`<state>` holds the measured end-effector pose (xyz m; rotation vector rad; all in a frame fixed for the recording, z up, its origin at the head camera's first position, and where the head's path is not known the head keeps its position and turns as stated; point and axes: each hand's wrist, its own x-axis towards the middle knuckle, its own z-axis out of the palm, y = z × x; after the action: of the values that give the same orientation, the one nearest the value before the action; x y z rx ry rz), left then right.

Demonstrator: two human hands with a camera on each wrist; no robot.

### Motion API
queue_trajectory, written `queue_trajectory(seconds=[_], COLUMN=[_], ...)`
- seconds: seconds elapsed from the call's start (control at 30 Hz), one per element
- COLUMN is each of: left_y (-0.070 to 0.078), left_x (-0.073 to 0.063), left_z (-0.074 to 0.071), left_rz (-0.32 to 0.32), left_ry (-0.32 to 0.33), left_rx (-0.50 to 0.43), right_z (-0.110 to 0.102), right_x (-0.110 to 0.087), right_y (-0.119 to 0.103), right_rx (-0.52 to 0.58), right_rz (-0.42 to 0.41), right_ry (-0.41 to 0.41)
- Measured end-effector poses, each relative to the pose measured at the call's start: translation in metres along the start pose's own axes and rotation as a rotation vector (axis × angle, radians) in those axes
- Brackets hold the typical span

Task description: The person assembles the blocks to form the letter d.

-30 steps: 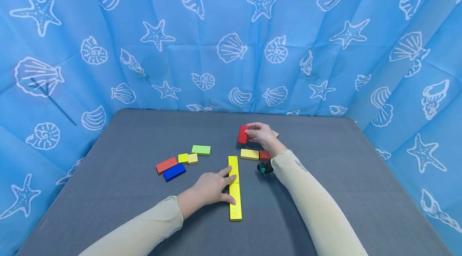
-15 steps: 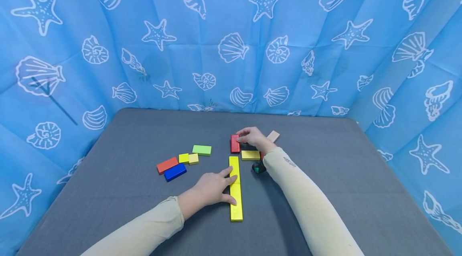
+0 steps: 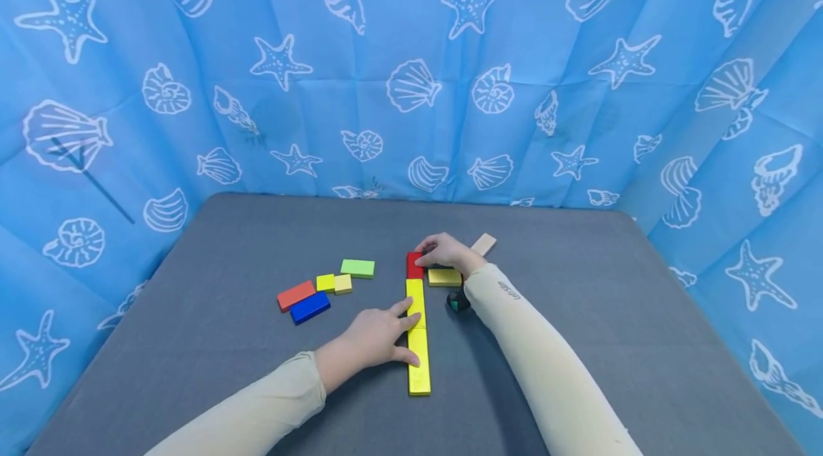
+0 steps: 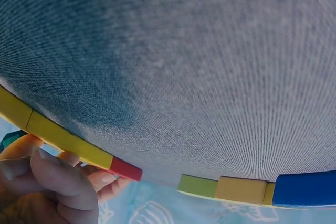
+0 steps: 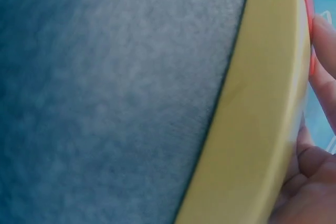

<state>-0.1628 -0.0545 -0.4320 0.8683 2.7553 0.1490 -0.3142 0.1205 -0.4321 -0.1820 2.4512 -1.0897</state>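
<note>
Over to the left on the grey cloth-covered worktop (image 3: 244, 241), I have a light green rectangular block (image 3: 357, 269), a small bright yellow square block (image 3: 325, 283) touching a small pale yellow square block (image 3: 343, 284), and an orange-red rectangular block (image 3: 296, 296) against a deep blue one (image 3: 311, 307). A dull yellow rectangular block (image 3: 444, 277) lies close in, just right of my work, and fills much of the right wrist view. Past my right hand (image 3: 446, 252), a pale wood-coloured block (image 3: 484, 244) is partly covered. I can't make out what the black object with a green patch (image 3: 458, 300) by that wrist is.

My left hand (image 3: 381, 336) is spread and unclenched, fingertips resting on two long bright yellow blocks (image 3: 418, 370) laid end to end. My right hand pinches a glossy red rectangular block (image 3: 414, 266) against their far end.
</note>
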Motion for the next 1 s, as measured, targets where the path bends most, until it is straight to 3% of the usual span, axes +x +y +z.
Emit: queue_trajectory(seconds=[1.0], left_y=[0.0003], left_x=[0.0004], left_z=[-0.0008], left_rz=[0.005], left_ry=[-0.003], left_rx=[-0.001], right_z=[-0.0014], right_x=[-0.0018], right_y=[-0.0058], right_rx=[-0.056], right_rz=[0.029], right_ry=[-0.040])
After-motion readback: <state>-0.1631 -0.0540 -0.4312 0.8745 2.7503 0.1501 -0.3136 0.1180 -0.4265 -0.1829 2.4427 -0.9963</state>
